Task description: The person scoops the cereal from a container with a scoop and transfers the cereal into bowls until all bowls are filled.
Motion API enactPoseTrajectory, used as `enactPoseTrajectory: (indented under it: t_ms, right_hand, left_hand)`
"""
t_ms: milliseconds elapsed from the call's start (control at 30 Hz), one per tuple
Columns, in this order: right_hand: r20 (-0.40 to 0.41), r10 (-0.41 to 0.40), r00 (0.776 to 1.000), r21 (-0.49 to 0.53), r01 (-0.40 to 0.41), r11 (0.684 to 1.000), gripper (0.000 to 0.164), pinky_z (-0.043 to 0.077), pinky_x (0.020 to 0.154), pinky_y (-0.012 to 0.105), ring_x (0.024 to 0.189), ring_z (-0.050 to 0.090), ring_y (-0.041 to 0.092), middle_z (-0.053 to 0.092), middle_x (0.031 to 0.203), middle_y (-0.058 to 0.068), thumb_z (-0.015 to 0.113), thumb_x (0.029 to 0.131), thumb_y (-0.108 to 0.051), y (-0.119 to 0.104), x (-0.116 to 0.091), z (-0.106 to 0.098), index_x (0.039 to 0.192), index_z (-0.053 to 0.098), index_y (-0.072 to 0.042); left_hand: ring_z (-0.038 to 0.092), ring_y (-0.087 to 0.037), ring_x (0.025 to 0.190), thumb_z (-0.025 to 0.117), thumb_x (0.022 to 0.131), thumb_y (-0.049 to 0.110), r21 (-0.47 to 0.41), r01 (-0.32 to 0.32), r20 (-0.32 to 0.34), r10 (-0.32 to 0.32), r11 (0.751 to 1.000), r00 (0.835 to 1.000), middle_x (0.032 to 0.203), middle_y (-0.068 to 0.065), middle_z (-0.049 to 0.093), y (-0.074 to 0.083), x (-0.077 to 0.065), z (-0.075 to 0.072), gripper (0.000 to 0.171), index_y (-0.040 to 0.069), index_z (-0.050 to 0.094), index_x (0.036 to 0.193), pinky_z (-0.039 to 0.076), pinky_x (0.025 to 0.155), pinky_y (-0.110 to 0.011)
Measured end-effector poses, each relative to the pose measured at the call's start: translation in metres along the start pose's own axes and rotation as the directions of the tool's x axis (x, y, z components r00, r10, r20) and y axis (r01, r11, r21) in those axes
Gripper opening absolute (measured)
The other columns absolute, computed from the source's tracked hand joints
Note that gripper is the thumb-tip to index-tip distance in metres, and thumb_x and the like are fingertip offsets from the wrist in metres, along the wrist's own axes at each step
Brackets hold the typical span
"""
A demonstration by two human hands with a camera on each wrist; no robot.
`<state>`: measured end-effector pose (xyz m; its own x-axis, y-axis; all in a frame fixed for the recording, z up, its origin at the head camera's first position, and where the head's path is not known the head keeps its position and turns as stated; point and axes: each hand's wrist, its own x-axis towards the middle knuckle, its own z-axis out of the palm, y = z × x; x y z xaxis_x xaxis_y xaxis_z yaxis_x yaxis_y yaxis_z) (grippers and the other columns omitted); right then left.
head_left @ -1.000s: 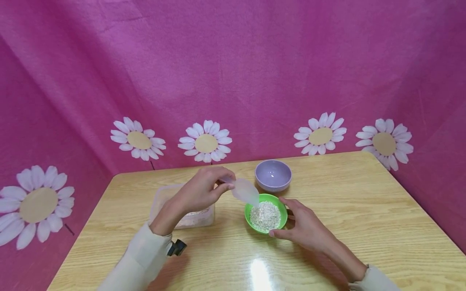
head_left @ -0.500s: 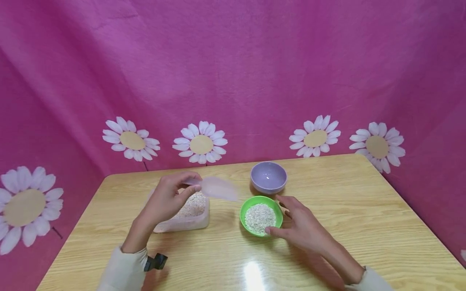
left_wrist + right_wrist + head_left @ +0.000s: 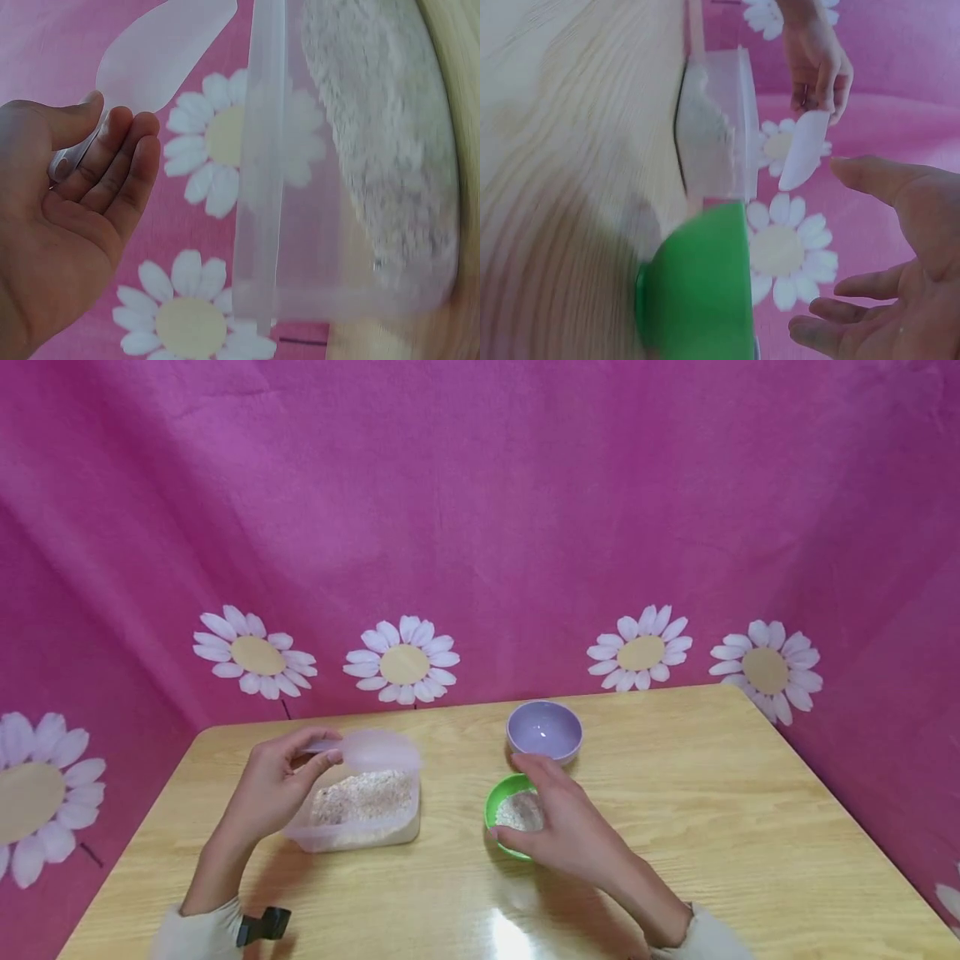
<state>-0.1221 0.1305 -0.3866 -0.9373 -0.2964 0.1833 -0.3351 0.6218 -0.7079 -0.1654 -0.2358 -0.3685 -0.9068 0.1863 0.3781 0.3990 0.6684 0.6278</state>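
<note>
My left hand [image 3: 262, 789] pinches the handle of a translucent white scoop [image 3: 382, 750] between thumb and fingers. The scoop's blade is above a clear plastic container [image 3: 360, 839], and I see nothing on it. Pale flakes [image 3: 363, 797], like rolled oats, partly fill that container. Over the right side of a small green bowl [image 3: 504, 791] is my right hand [image 3: 572, 831], thumb and fingers spread. In the right wrist view these fingers [image 3: 874, 285] are apart from the bowl and hold nothing. Similar flakes lie in the green bowl, partly hidden by the hand.
A purple bowl [image 3: 544, 732] stands just behind the green one, with nothing visible inside. Everything rests on a wooden table [image 3: 675, 777]. A pink cloth [image 3: 480, 527] with white daisies hangs behind and at both sides.
The left hand has carried the scoop leftward, from the green bowl to above the container. The right hand has moved left from the bowl's edge to over its right side. The view has shifted slightly.
</note>
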Motion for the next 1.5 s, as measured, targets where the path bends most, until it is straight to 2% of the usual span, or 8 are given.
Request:
enactPoseTrajectory:
  t_ms: [133,267,567,767,933,1200,1333,1500]
  right_hand:
    - [0.036,0.038,0.999,0.034,-0.039,0.999,0.091,0.043,0.120,0.063,0.150,0.049,0.039,0.049,0.163,0.016,0.093,0.084,-0.035,-0.013,0.006,0.015,0.158,0.049,-0.004]
    - [0.080,0.046,0.996,0.058,-0.051,0.997,0.092,0.043,0.121,0.059,0.149,0.050,0.037,0.049,0.163,0.015,0.091,0.085,-0.037,-0.022,0.013,0.031,0.159,0.047,-0.003]
    - [0.132,-0.015,0.991,0.116,0.000,0.993,0.091,0.045,0.121,0.057,0.147,0.053,0.035,0.049,0.162,0.016,0.087,0.089,-0.037,-0.037,0.033,0.061,0.160,0.044,0.001]
    - [0.138,-0.018,0.990,0.134,-0.001,0.991,0.091,0.041,0.124,0.056,0.150,0.049,0.038,0.047,0.164,0.017,0.085,0.089,-0.033,-0.042,0.043,0.082,0.160,0.042,0.003]
    - [0.152,-0.008,0.988,0.175,-0.019,0.984,0.092,0.038,0.127,0.055,0.153,0.045,0.037,0.045,0.165,0.018,0.084,0.091,-0.033,-0.044,0.048,0.098,0.161,0.039,0.006]
    - [0.120,0.009,0.993,0.171,-0.030,0.985,0.088,0.033,0.129,0.053,0.156,0.041,0.037,0.042,0.167,0.022,0.077,0.098,-0.029,-0.041,0.053,0.113,0.164,0.032,0.006]
    - [0.114,0.011,0.993,0.191,-0.032,0.981,0.087,0.035,0.128,0.053,0.153,0.045,0.037,0.047,0.162,0.023,0.076,0.099,-0.028,-0.037,0.055,0.117,0.166,0.030,0.003]
    - [0.112,0.006,0.994,0.202,-0.029,0.979,0.087,0.037,0.127,0.052,0.151,0.047,0.035,0.050,0.159,0.022,0.076,0.099,-0.030,-0.034,0.056,0.120,0.166,0.030,0.003]
  left_hand:
    - [0.071,0.000,0.088,0.078,0.098,0.008,0.022,0.007,-0.026,-0.007,1.000,1.000,0.102,-0.009,0.081,-0.010,-0.006,-0.009,0.023,0.006,0.075,0.121,0.054,0.077,-0.011]
    - [0.070,0.005,0.089,0.078,0.097,0.005,0.026,-0.001,-0.017,0.002,1.000,1.000,0.102,-0.010,0.081,-0.021,-0.008,-0.017,0.023,0.004,0.075,0.120,0.054,0.077,-0.009]
    - [0.069,0.006,0.087,0.078,0.096,0.003,0.126,-0.028,0.028,0.024,0.992,0.999,0.099,-0.007,0.082,-0.044,-0.005,-0.035,0.019,0.005,0.076,0.114,0.057,0.073,-0.020]
    - [0.069,0.004,0.084,0.078,0.095,0.001,0.159,-0.099,0.065,0.090,0.982,0.994,0.096,-0.005,0.082,-0.051,-0.001,-0.043,0.015,0.005,0.076,0.110,0.058,0.071,-0.022]
    - [0.072,-0.004,0.083,0.079,0.095,0.003,0.209,-0.115,0.097,0.096,0.971,0.991,0.096,-0.005,0.082,-0.050,0.003,-0.047,0.014,0.003,0.077,0.109,0.058,0.070,-0.025]
    - [0.058,-0.002,0.074,0.079,0.095,0.002,0.256,-0.145,0.173,0.102,0.956,0.980,0.093,-0.002,0.076,-0.048,0.006,-0.039,0.011,0.002,0.077,0.106,0.051,0.065,-0.024]
    - [0.061,-0.002,0.076,0.078,0.095,0.001,0.211,-0.131,0.166,0.097,0.969,0.981,0.093,-0.003,0.077,-0.048,0.005,-0.031,0.012,0.001,0.076,0.107,0.053,0.066,-0.025]
    - [0.060,-0.002,0.078,0.077,0.096,0.001,0.152,-0.079,0.171,0.053,0.985,0.984,0.094,-0.003,0.077,-0.046,0.003,-0.021,0.014,0.001,0.077,0.110,0.054,0.068,-0.024]
